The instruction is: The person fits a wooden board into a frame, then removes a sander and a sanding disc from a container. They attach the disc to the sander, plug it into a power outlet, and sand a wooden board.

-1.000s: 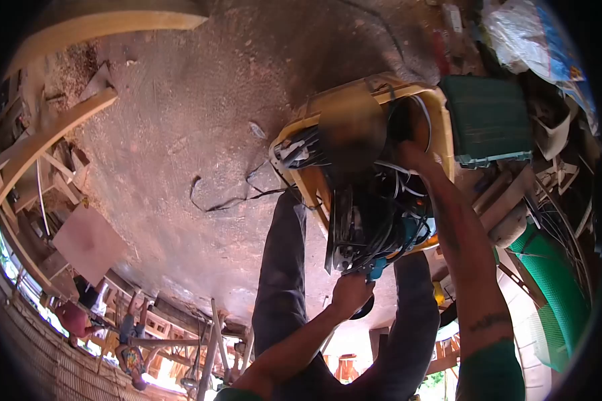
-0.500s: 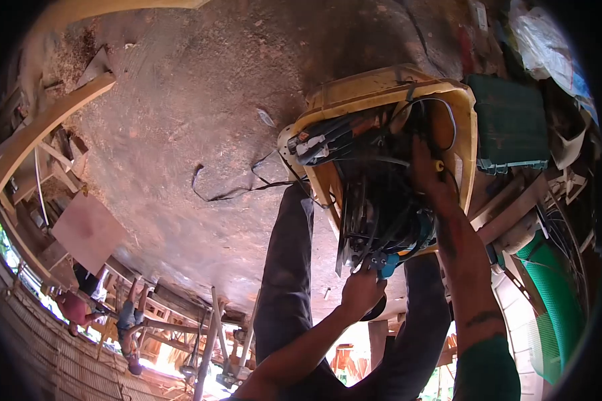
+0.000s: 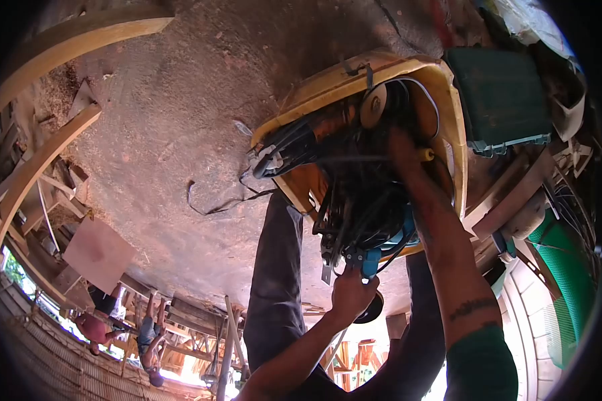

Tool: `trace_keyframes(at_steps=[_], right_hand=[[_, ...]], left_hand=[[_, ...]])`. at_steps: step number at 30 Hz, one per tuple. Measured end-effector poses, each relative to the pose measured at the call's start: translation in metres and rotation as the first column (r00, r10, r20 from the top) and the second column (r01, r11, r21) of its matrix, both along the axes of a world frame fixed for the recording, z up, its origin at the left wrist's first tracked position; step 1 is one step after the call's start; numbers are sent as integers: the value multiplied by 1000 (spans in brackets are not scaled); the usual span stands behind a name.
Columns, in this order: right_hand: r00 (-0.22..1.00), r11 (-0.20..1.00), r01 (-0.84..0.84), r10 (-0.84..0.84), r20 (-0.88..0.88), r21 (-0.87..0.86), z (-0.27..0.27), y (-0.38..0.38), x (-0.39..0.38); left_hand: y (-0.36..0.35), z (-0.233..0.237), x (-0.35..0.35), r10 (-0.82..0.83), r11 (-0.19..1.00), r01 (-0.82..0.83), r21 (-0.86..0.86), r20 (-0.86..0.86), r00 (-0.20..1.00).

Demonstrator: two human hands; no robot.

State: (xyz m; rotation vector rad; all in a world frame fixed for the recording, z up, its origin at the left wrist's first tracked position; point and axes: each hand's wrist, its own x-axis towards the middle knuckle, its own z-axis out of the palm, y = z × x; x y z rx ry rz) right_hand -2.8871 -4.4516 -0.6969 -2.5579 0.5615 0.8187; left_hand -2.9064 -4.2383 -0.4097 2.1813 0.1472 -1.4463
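Observation:
A worn yellow plastic bin (image 3: 456,100) stands between my legs, crammed with black cables (image 3: 291,150) and tools. My left hand (image 3: 354,297) is closed at the near end of a blue power tool (image 3: 370,262) with metal fittings, which sticks out over the near rim. My right hand (image 3: 403,144) reaches deep into the bin; its fingers are hidden among dark cords and tools. Just beyond it, a round tan disc (image 3: 374,105) stands tilted. To its right lies a small yellow piece (image 3: 425,155).
A dark green case (image 3: 498,100) sits right of the bin, with wood offcuts (image 3: 515,194) and green mesh (image 3: 558,287) nearby. A black strap (image 3: 224,206) trails on the dusty floor. Curved timbers (image 3: 53,160) lie left. Two people (image 3: 150,341) are in the background.
The view has shifted, so the bin appears farther left. The tan disc beside my right hand now shows clearly. My left hand stays on the blue power tool.

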Motion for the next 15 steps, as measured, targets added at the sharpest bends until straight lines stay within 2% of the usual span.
trace_keyframes(at_steps=[4, 6, 7, 9, 10, 12, 13, 14, 15], right_hand=[[999, 997, -6, 3, 37, 80, 16, -13, 9], [990, 960, 142, -136, -39, 240, 16, -14, 20], [992, 961, 130, -124, -36, 245, 33, -12, 30], [993, 915, 117, -98, -70, 386, 80, -19, 35], [994, 918, 106, -85, -72, 382, 96, -24, 29], [961, 885, 0, -129, 245, 466, 126, -34, 22], [958, 885, -18, -117, 260, 465, 148, -31, 27], [797, 426, 390, -601, -67, 816, 175, -27, 33], [432, -266, 546, -724, -538, 795, 195, -25, 37]], left_hand=[[-4, 4, -1, 37, 999, -37, -12, 25, 999], [-5, 2, 1, 97, 995, -96, -33, 62, 993], [-4, 1, -1, 109, 994, -107, -27, 66, 992], [-1, -1, -11, 119, 991, -112, -69, 108, 987], [0, -2, -15, 133, 990, -125, -70, 111, 985], [1, 0, -20, 144, 989, -139, -58, 105, 984], [1, 0, -22, 147, 989, -144, -37, 97, 984], [1, 0, -22, 155, 987, -147, -69, 133, 979], [0, -1, -24, 163, 986, -154, -70, 145, 976]])
